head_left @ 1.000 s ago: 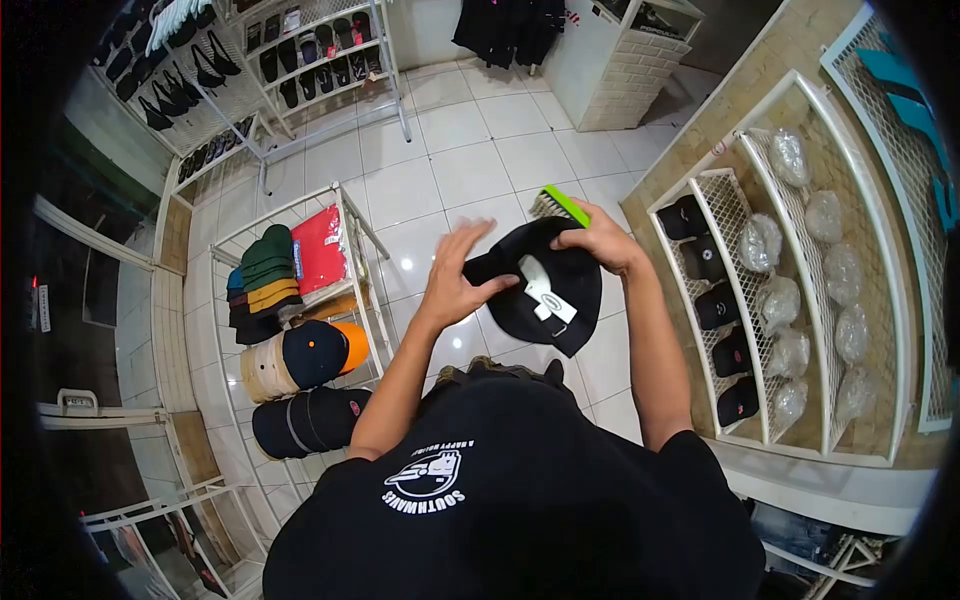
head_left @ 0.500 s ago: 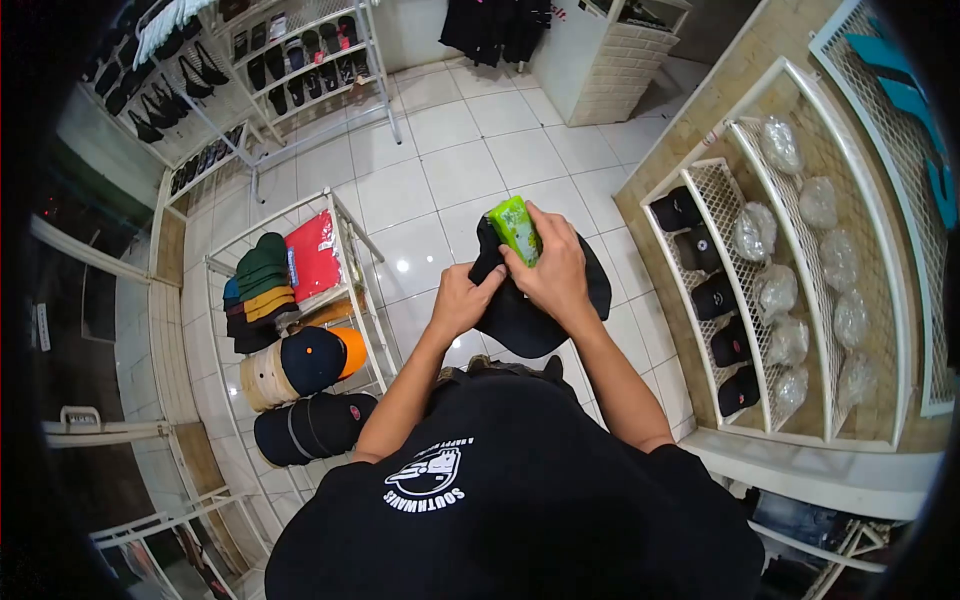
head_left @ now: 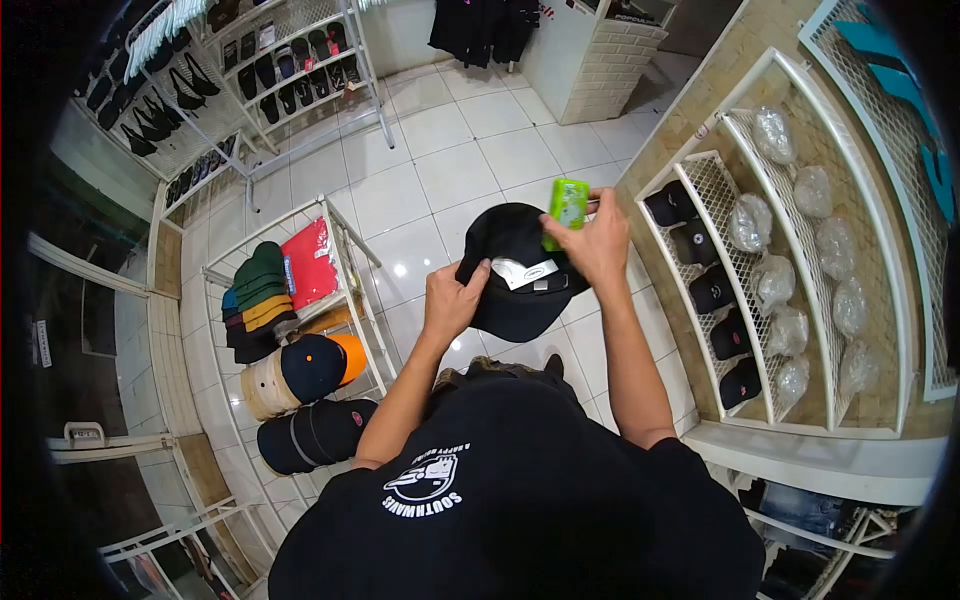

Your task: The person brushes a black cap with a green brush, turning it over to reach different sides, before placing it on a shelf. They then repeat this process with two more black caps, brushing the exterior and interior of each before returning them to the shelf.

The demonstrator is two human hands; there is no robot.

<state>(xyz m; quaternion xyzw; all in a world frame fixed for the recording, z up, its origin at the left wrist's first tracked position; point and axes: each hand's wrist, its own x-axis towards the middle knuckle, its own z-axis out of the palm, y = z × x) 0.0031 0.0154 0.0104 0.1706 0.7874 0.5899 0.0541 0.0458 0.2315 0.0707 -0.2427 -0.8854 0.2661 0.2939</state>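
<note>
Holds the cap [head_left: 512, 238] over the floor [head_left: 420, 165], inside up, pinching its left rim between thumb and fingers of the left hand [head_left: 453, 300], likely to steady it with the opening exposed. Grips the brush [head_left: 571, 203] in the curled right hand [head_left: 600, 243] at the cap's far-right edge; cannot tell whether touching.

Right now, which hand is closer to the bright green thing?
Right. The right hand holds the bright green thing; the left hand is farther off, gripping the left edge of the black cap.
</note>
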